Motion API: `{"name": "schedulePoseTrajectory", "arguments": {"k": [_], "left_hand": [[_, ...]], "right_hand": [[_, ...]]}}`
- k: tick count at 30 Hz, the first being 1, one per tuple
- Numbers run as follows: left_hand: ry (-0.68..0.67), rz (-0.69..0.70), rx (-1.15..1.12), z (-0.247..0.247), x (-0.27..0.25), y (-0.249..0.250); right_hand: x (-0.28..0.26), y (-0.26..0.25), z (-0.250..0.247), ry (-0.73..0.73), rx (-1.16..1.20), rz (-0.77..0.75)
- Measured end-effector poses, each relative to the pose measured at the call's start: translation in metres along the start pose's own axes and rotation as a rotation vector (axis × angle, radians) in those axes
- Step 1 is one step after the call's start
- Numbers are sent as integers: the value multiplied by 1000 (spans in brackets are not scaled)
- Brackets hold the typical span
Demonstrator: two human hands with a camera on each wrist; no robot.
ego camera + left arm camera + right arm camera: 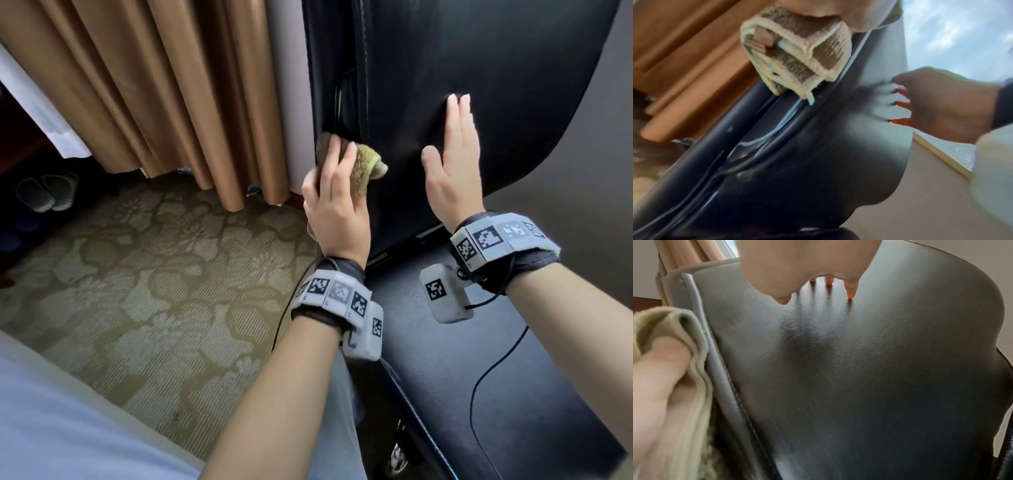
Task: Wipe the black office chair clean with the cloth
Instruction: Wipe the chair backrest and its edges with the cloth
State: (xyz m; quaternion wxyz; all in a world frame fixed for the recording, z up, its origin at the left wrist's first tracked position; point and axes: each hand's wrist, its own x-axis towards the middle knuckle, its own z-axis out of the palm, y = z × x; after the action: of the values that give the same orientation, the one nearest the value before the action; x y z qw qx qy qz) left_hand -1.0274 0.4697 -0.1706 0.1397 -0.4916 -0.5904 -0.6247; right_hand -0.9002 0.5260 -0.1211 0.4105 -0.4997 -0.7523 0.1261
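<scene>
My left hand (337, 209) is curled round a bunched-up, fuzzy, tan and cream cloth (359, 163). I press the cloth on the left edge of the big, smooth, black leather chair back (479, 61), right by the stitched seam (719, 363). My right hand (452, 164) lies flat on the chair back, fingers (457, 116) straight and close together, holding nothing. The black chair seat (513, 394) is under my wrists. Brown curtains (164, 85) hang on the left, over a carpet with flowers (154, 274).
</scene>
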Motion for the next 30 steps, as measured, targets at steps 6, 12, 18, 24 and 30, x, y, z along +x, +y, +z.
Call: {"name": "schedulePoseTrajectory", "arguments": {"k": [6,12,18,24,30], "left_hand": [[-2,-22,-50,-7,-7,0],[72,50,-60,-7,51,27],[9,58,10,-2,3,1],[21,70,-22,-15,17,-2],[72,118,-59,-18,43,10]], "right_hand": [[-2,2,-1,-7,-5,11],[-2,5,-5,-16,-7,-8],[-4,4,-3,-18,-14,-14],[28,-28,-15,23,-109,-240],[98,-98,-39,-21,-295,-539]]}}
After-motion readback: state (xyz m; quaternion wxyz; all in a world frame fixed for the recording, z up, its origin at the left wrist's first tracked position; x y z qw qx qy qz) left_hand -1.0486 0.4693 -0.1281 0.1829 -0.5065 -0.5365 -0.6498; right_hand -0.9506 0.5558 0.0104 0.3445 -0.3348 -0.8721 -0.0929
